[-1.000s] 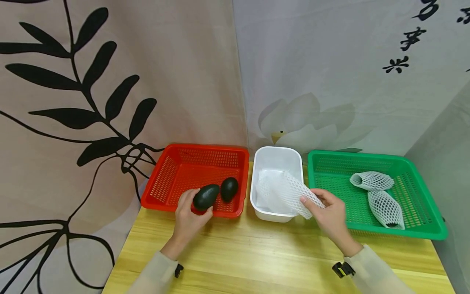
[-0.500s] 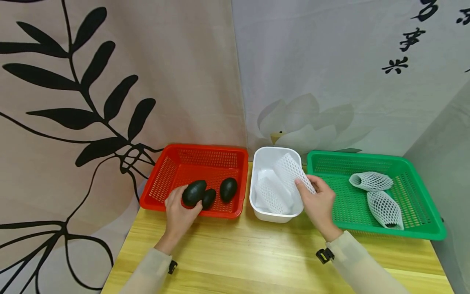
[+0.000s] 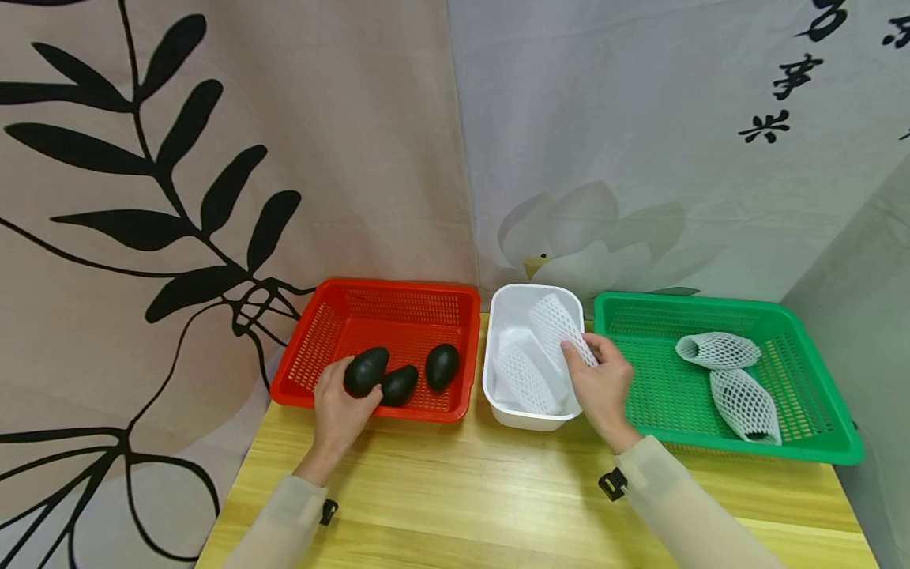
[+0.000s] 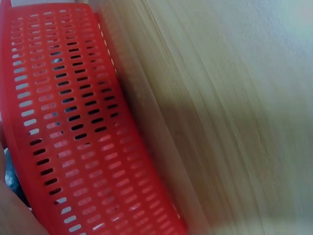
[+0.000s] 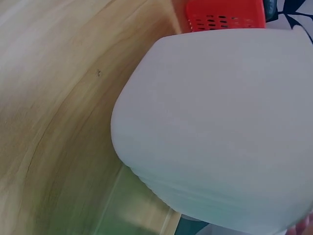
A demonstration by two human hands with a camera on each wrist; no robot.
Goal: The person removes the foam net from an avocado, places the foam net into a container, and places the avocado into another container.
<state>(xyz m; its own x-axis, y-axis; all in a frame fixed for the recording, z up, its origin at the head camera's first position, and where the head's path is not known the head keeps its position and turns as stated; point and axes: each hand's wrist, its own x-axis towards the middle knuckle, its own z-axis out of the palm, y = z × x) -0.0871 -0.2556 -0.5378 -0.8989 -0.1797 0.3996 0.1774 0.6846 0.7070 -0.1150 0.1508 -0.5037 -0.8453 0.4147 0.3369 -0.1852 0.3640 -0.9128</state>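
In the head view my left hand [image 3: 340, 407] holds a dark green avocado [image 3: 366, 371] over the front left of the red basket [image 3: 398, 296]. Two more avocados lie in that basket, one close beside the held avocado and the other avocado [image 3: 442, 367] to its right. My right hand [image 3: 603, 386] pinches the lower end of a white foam net sleeve [image 3: 557, 322] over the white bin [image 3: 503, 316]. Inside the bin lie more white net sleeves [image 3: 526, 375]. The wrist views show mostly the red basket's side [image 4: 73, 98] and the bin's outer wall [image 5: 210, 122].
At the right stands a green basket [image 3: 643, 379] holding two net-wrapped fruits [image 3: 746, 403]. All three containers stand side by side on a wooden table [image 3: 483, 498]. A printed curtain [image 3: 355, 142] hangs right behind them.
My left hand has moved left with its avocado, uncovering another avocado beside it. My right hand has moved left and slightly up with the net sleeve, which now lies further over the bin.
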